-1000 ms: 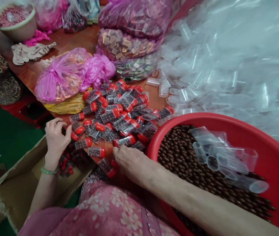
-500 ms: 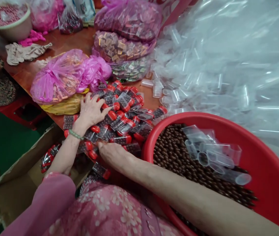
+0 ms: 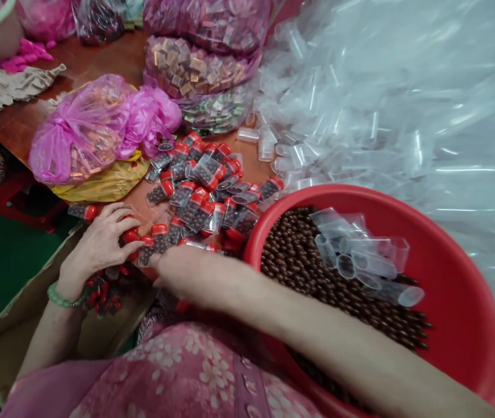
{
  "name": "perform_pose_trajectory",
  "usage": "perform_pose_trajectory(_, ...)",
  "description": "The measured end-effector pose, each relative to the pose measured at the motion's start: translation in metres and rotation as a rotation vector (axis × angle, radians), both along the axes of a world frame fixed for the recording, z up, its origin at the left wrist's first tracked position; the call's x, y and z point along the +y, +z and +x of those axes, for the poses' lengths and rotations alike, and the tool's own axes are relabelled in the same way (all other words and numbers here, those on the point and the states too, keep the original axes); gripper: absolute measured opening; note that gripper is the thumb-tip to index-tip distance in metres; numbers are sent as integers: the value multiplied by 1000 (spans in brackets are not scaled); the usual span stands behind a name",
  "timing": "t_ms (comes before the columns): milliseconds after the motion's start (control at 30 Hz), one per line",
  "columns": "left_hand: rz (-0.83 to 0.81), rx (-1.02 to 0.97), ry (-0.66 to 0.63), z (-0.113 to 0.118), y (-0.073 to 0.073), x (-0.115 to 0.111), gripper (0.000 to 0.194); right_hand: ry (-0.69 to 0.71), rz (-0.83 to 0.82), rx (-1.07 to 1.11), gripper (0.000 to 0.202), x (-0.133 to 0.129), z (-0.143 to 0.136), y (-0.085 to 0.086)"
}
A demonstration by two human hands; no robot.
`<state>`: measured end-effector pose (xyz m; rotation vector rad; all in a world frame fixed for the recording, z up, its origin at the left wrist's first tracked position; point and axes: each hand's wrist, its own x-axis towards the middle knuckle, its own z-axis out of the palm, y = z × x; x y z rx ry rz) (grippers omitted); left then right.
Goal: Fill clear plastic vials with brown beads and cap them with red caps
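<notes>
Clear tubes with red caps and dark brown balls inside (image 3: 206,171) lie in a pile on the reddish table. My left hand (image 3: 107,238), a green bead bracelet on its wrist, is at the table's edge with fingers spread and curved over several red-capped tubes. Close by on the right, my right hand (image 3: 175,270) is beside a tube at the near side of the pile; its fingers are blurred and mostly hidden. More capped tubes (image 3: 103,296) show below my left hand, over an open cardboard box (image 3: 25,313).
A red basin (image 3: 461,296) holds brown balls (image 3: 339,290) and empty clear tubes (image 3: 361,255). Many empty tubes (image 3: 300,145) lie behind it. Pink bags (image 3: 86,128), a yellow bag (image 3: 103,180), a cloth (image 3: 10,87) and a red stool (image 3: 25,200) are at left.
My left hand has moved left and down from the pile to the table's edge, and a gap has opened in the pile. My right hand has shifted slightly left. The view has shifted too.
</notes>
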<state>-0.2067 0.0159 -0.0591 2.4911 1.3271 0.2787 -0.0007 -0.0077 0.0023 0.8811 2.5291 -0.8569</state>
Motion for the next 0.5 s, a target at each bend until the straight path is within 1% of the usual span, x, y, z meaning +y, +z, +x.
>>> perform_pose_trajectory(33,-26,2,-6,2,4,-2,35,-95,33,-113,19,13,14,7)
perform_pose_trajectory(67,-43,-3,-10,6,8,-3,39,-217,111,-205,19,28,29,12)
perform_pose_trajectory(133,-61,-36,-35,19,17,-7,43,-358,264,-289,26,58,57,13)
perform_pose_trajectory(167,-53,-78,-48,26,21,-9,46,-457,369,-277,29,72,69,10)
perform_pose_trajectory(200,-39,-119,-62,32,23,-11,45,-476,409,-261,35,87,78,3)
perform_pose_trajectory(233,-9,-166,-49,37,23,-12,43,-499,438,-255,43,101,86,-6)
perform_pose_trajectory(267,39,-216,0,39,21,-13,38,-543,454,-209,54,114,90,-17)
perform_pose_trajectory(300,104,-257,99,38,16,-12,32,-555,455,-150,68,125,93,-29)
perform_pose_trajectory(333,185,-284,247,34,8,-11,27,-572,439,-115,79,135,95,-40)
perform_pose_trajectory(400,351,-277,632,18,-14,-6,23,-628,368,-107,89,151,95,-59)
perform_pose_trajectory(433,410,-250,827,8,-27,-2,24,-635,341,-116,92,157,95,-66)
perform_pose_trajectory(467,427,-230,963,-2,-40,3,32,-604,322,-105,93,162,95,-71)
perform_pose_trajectory(500,411,-232,1044,-11,-52,7,39,-550,315,-83,93,164,94,-74)
